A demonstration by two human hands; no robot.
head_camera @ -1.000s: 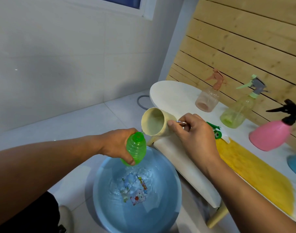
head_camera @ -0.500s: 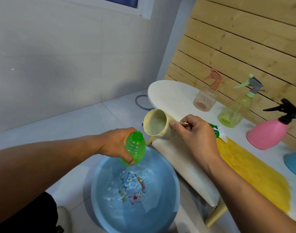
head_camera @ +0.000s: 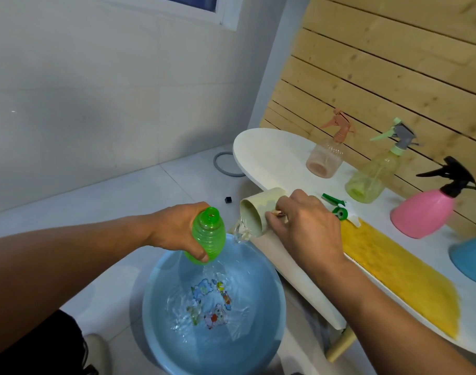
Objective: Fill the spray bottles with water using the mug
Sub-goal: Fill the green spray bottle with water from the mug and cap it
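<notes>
My left hand (head_camera: 177,228) grips an uncapped green ribbed spray bottle (head_camera: 207,236), tilted over the blue basin (head_camera: 161,334). My right hand (head_camera: 304,226) holds the cream mug (head_camera: 255,215) by its handle, tipped far to the left. Water spills from the mug's lip and falls into the basin just right of the bottle's open mouth. The bottle's green spray head (head_camera: 337,208) lies on the white table (head_camera: 269,155).
On the table stand a peach spray bottle (head_camera: 326,155), a pale green one (head_camera: 372,174), a pink one with a black head (head_camera: 423,212) and part of a blue one (head_camera: 472,258). A yellow cloth (head_camera: 393,280) lies there. The basin holds water on the tiled floor.
The mug has tipped further down and water now pours from it. The bottle's mouth has moved slightly to the left of the mug's lip.
</notes>
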